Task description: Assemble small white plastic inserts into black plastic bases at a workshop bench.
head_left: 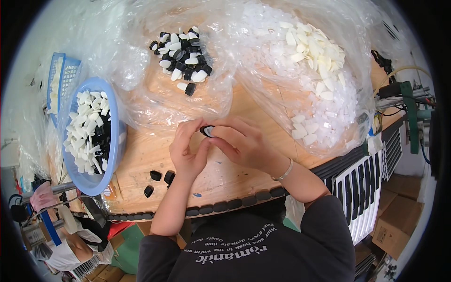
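Observation:
Over the wooden table, both my hands meet on one small black oval cap with a white insert (207, 131). My left hand (186, 149) pinches it from the left side between thumb and fingers. The fingers of my right hand (242, 142) curl over its right side, the thumb close below the white part. Beyond my hands, a heap of black caps and white oval pieces (181, 54) lies on clear plastic sheeting. Nearer me, left of my left forearm, loose black pieces (155, 175) rest on the wood.
At the left stands a blue basin (121, 145) of white and black pieces, with a blue basket (70, 70) behind. Cream oval pieces (319, 49) and translucent bits (336, 101) cover plastic at the right. Black strips line the table edge (221, 207). Another person (77, 249) is at lower left.

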### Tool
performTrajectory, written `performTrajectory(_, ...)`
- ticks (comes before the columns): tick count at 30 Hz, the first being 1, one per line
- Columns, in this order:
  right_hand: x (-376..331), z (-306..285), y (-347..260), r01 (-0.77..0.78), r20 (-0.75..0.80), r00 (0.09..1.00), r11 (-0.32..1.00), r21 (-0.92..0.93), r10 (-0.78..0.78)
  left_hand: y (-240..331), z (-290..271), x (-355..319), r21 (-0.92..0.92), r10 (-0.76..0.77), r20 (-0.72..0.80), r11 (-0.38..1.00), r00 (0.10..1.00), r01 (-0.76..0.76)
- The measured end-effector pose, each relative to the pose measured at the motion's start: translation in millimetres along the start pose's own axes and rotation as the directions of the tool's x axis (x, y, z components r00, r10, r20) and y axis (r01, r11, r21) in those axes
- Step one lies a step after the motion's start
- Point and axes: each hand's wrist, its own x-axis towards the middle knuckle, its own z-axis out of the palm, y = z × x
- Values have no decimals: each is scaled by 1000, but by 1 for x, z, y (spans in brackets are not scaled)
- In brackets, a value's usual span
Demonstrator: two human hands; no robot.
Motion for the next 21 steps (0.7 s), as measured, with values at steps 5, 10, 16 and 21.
performTrajectory(5, 0, 0, 1, -12, 13, 1000, 1000, 28, 11, -9, -7, -2, -24, -22, 38, 999, 999, 23)
performTrajectory(10, 2, -3, 1, -76, 74, 995, 991, 107, 68, 1, -9, 5, 81, 54, 74, 995, 996, -60)
performTrajectory(16, 1, -7, 2, -87, 102, 992, 991, 99, 77, 3, -10, 10, 235, 173, 106, 952, 979, -194)
performTrajectory(21, 4, -8, 0, -78, 106, 992, 990, 117, 65, 3, -10, 8, 132, 88, 101, 986, 991, -101)
